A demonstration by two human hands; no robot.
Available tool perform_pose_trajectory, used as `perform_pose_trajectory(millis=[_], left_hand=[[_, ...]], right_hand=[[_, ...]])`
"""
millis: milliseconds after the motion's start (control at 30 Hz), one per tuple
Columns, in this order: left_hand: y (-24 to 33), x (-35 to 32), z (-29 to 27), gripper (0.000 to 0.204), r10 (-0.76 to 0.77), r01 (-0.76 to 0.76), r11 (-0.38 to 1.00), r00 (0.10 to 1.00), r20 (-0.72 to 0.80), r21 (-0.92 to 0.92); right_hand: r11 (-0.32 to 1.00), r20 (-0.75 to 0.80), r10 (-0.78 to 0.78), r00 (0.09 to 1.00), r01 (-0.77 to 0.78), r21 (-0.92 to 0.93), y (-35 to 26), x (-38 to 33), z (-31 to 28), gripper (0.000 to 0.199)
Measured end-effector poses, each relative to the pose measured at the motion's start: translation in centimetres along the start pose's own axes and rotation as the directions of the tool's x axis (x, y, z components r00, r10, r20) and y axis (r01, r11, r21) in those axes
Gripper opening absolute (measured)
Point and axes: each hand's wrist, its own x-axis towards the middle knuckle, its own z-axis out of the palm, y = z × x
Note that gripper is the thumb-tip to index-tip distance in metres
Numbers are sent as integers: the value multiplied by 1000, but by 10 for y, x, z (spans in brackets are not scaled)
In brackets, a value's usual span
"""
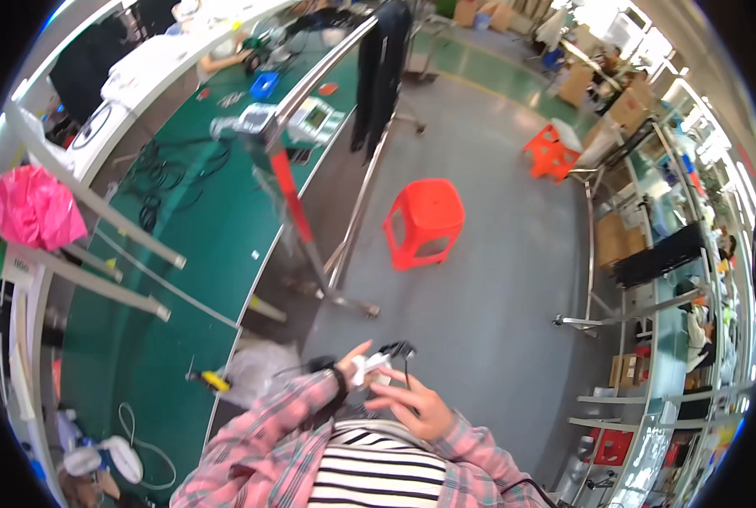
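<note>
My left hand (350, 362) is in front of my body, with one digit pointing up and its other fingers mostly hidden. A white band-like piece (369, 367) lies across that hand, and a small black part (397, 349) sits at its far end. I cannot tell whether the hand grips the piece or has it strapped on. Around the left wrist is a black band (341, 383). Just to the right, my right hand (418, 408) has its fingers stretched and spread, the tips close to the white piece. A thin dark cord (407, 369) hangs from the black part, near the right fingers.
A green-topped workbench (200, 296) runs along my left, bearing black cables (162, 173) and a yellow-handled tool (215, 381). Ahead stand a metal rack (297, 203) with black garments (382, 76) and a red stool (429, 220). Another wheeled rack (591, 254) is at right.
</note>
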Motion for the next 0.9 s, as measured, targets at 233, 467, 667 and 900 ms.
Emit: perform_pose_trajectory(millis=[233, 467, 667, 900], left_hand=[[29, 42, 63, 43, 72, -95, 988, 981, 178, 123], [44, -17, 98, 30, 417, -548, 759, 824, 382, 352], [24, -63, 117, 33, 551, -771, 351, 629, 548, 532], [8, -84, 99, 36, 534, -709, 118, 636, 558, 695]], right_hand=[[954, 265, 27, 964, -104, 280, -26, -43, -25, 32], [695, 201, 368, 908, -412, 590, 30, -74, -77, 30], [333, 55, 621, 782, -326, 885, 95, 16, -88, 55], [412, -58, 299, 952, -74, 908, 85, 93, -51, 65]])
